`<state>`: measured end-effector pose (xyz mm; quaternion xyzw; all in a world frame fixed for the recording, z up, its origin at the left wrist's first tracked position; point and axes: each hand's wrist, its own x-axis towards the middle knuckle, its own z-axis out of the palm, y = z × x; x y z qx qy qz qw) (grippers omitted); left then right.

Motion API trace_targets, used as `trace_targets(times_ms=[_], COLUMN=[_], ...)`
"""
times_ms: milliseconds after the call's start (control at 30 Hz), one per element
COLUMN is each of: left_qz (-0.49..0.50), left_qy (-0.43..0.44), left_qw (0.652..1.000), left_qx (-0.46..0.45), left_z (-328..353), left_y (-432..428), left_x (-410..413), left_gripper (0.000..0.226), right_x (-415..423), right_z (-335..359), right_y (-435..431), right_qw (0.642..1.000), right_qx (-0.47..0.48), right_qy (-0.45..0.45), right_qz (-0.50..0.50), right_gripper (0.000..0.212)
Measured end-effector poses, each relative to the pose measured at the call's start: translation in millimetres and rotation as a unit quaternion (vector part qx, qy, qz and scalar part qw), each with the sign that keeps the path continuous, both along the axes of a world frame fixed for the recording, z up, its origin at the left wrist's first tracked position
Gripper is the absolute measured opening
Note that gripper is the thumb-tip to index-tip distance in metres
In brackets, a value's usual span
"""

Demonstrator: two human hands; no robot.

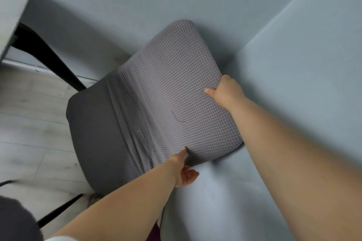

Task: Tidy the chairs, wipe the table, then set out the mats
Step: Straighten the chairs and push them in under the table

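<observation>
A chair (pixel 160 92) in a grey waffle-textured fabric cover fills the middle of the view, its backrest leaning against the pale blue wall. My right hand (pixel 225 89) grips the top right edge of the backrest, thumb on the front. My left hand (pixel 185 168) holds the lower near edge of the backrest, thumb on the front and fingers curled behind it. The darker grey seat (pixel 92 127) points left toward the table (pixel 9 15), of which only a light grey corner shows at the upper left.
A black table leg (pixel 49 55) slants down to the light wood-look floor (pixel 29 123) just left of the seat. The blue wall forms a corner at the right, close behind the chair. Another black chair leg (pixel 58 209) and a dark seat edge show at the bottom left.
</observation>
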<state>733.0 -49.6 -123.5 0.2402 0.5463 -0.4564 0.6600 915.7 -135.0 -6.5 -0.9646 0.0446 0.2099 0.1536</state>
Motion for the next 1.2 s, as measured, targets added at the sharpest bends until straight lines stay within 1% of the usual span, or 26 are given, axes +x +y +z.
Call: trace_targets(times_ms=[67,100,133,167,200,233,267,367,467,633,867,967,1067,1200], left_qz=[0.026,0.056,0.111,0.182,0.255,0.309,0.337,0.352,0.35,0.352,0.365,0.381,0.388,0.411], left_qy=[0.03,0.04,0.045,0.045,0.045,0.045,0.046,0.046,0.043,0.037,0.034,0.024,0.02,0.016], left_qw=[0.999,0.997,0.992,0.981,0.965,0.95,0.94,0.935,0.936,0.935,0.93,0.924,0.921,0.911], left_qx=[-0.03,-0.042,-0.047,-0.045,-0.04,-0.031,-0.018,0.004,-0.002,0.007,0.012,0.019,0.024,0.038], left_z=[-9,-12,-14,-15,-16,-17,-19,-21,-21,-17,-5,0,2,4], left_y=[-12,-18,-24,-30,-36,-40,-45,-51,-50,-46,-13,15,46,81], left_x=[-2,-2,0,3,7,12,15,17,13,6,-10,-24,-42,-59], left_gripper=[0.079,0.078,0.07,0.057,0.046,0.04,0.037,0.036,0.032,0.029,0.027,0.027,0.026,0.02], right_x=[6,9,12,14,15,17,18,19,20,20,21,13,-4,-26], right_z=[-3,-3,-4,-4,-5,-7,-7,-9,-11,-10,2,5,5,4], right_y=[-5,-6,-7,-8,-9,-9,-9,-8,-8,-5,17,32,53,85], right_qw=[0.999,0.998,0.996,0.994,0.993,0.993,0.994,0.995,0.994,0.986,0.975,0.964,0.942,0.925], right_qx=[0.03,0.054,0.075,0.088,0.093,0.093,0.089,0.071,0.067,0.104,0.147,0.191,0.251,0.302], right_qy=[0.015,0.028,0.039,0.046,0.049,0.052,0.052,0.051,0.061,0.084,0.134,0.156,0.184,0.195], right_qz=[-0.005,-0.015,-0.028,-0.038,-0.043,-0.043,-0.042,-0.046,-0.066,-0.101,-0.097,-0.098,-0.123,-0.125], right_gripper=[0.055,0.055,0.056,0.057,0.057,0.058,0.058,0.066,0.071,0.068,0.077,0.07,0.056,0.042])
